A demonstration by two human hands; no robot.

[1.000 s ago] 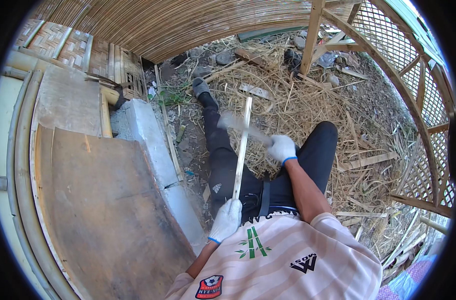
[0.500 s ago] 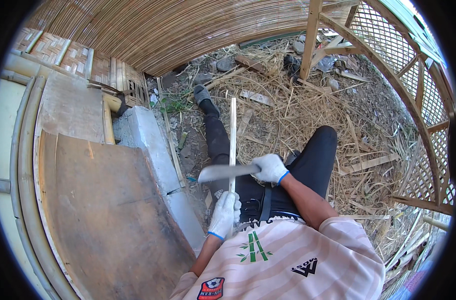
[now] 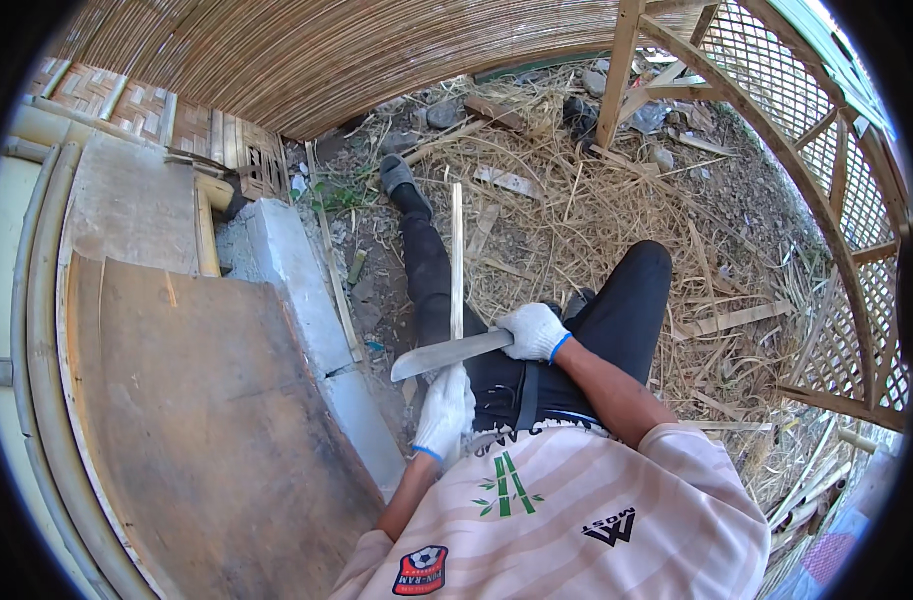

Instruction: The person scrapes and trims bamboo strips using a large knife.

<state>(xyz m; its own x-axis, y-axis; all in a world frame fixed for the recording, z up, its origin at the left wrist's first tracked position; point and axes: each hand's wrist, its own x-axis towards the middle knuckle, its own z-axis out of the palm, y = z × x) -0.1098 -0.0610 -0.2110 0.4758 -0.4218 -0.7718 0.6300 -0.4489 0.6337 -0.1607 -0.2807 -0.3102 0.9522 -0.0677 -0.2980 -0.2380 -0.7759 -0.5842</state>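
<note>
The left hand [image 3: 444, 412] grips a pale strip [image 3: 457, 250] pointing forward; the right hand [image 3: 534, 331] clasps a knife [image 3: 446, 356] that hides part of the strip. I see concrete blocks [image 3: 294, 280] and a brown panel [image 3: 216, 380] crowding the left; dry scraps [image 3: 566, 230] litter the ground [image 3: 376, 230].

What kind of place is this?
It looks like an outdoor work yard, perhaps beside a house: there's a dirt ground strewn with dry scraps, a slatted wall and a lattice.
</note>
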